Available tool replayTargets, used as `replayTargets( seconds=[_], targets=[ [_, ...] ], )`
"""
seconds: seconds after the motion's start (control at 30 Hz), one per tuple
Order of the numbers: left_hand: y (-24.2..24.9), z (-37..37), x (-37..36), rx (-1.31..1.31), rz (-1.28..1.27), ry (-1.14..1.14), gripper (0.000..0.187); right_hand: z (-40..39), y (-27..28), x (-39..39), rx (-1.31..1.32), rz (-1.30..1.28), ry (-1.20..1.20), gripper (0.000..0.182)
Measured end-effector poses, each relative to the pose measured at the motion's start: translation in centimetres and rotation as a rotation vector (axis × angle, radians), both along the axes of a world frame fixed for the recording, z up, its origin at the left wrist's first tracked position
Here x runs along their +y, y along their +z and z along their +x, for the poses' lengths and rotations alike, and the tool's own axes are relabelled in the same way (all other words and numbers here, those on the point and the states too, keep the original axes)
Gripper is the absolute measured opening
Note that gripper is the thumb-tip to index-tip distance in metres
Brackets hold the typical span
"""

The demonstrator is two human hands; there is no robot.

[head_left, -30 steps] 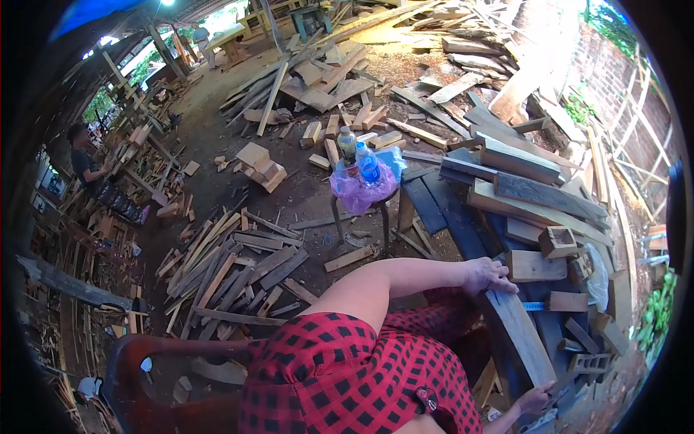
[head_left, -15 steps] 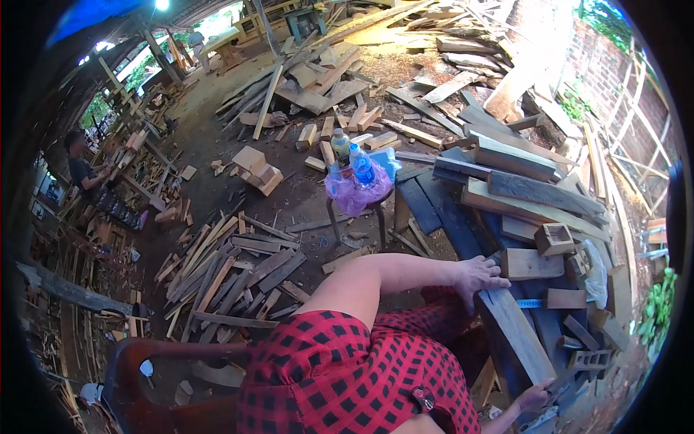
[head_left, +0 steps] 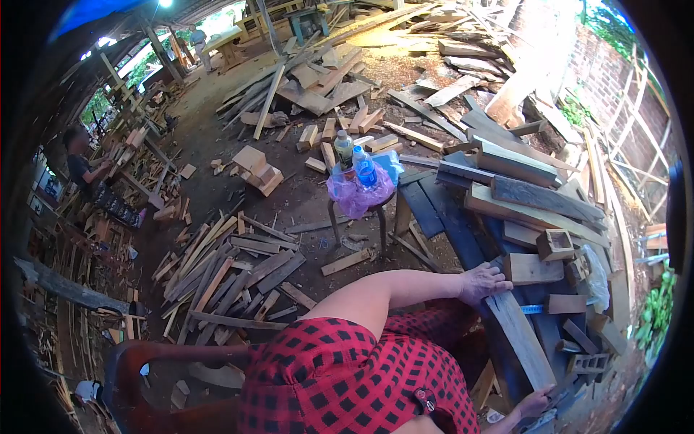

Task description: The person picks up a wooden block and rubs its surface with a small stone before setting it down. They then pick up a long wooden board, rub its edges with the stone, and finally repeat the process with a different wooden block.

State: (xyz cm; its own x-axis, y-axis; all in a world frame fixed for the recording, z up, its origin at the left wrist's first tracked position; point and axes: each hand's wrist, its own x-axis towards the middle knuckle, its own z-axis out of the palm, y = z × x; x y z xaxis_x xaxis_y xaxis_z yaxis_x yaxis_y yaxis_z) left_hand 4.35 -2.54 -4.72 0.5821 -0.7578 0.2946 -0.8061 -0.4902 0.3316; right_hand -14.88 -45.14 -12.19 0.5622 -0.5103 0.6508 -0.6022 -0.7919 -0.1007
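A long grey plank (head_left: 519, 338) lies at a slant on a dark blue workbench (head_left: 463, 239) in front of me. My left hand (head_left: 483, 281) reaches out and grips the plank's far end, fingers spread over its top. My right hand (head_left: 535, 402) is at the bottom edge of the view, curled on the plank's near end and partly cut off. A pale wood block (head_left: 533, 268) sits just right of my left hand. A blue tape measure (head_left: 531, 309) lies beside the plank.
Stacked boards (head_left: 538, 199) and a small hollow wooden box (head_left: 555, 244) crowd the bench. A stool (head_left: 358, 210) holds a pink bag and water bottles (head_left: 366, 168). Loose slats (head_left: 231, 271) cover the dirt floor. Another person (head_left: 79, 163) works far left. A red chair (head_left: 134, 376) is behind me.
My left hand has shifted slightly on the plank's far end and the view has wobbled a little. Both hands stay on the plank.
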Motion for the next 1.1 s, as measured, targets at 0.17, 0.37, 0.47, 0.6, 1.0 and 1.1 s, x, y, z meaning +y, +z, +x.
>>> replayTargets(
  seconds=[0.17,0.37,0.47,0.6,1.0,1.1],
  targets=[
    [-1.8,0.1,-0.4,-0.090,-0.059,0.034,0.091,-0.2,0.7,0.3,0.072,0.033,0.043,0.052],
    [-2.4,0.1,-0.6,-0.076,-0.081,0.068,0.095,-0.3,-0.7,-1.7,0.029,-0.007,0.142,0.058],
    [-2.4,-0.1,-0.5,-0.063,-0.085,0.074,0.097,-0.3,-0.9,-2.0,0.186,0.209,-0.101,0.058],
    [-0.5,-0.9,0.1,-0.068,-0.093,0.072,0.082,0.4,4.3,4.1,0.275,0.365,-0.090,0.059],
    [-1.8,-0.8,-0.3,-0.104,-0.122,0.108,0.087,2.9,4.1,15.3,0.191,0.184,0.241,0.051],
    [-0.9,-1.1,-0.1,-0.069,-0.110,0.114,0.087,2.8,4.0,15.0,0.157,0.172,0.256,0.052]
  ],
)
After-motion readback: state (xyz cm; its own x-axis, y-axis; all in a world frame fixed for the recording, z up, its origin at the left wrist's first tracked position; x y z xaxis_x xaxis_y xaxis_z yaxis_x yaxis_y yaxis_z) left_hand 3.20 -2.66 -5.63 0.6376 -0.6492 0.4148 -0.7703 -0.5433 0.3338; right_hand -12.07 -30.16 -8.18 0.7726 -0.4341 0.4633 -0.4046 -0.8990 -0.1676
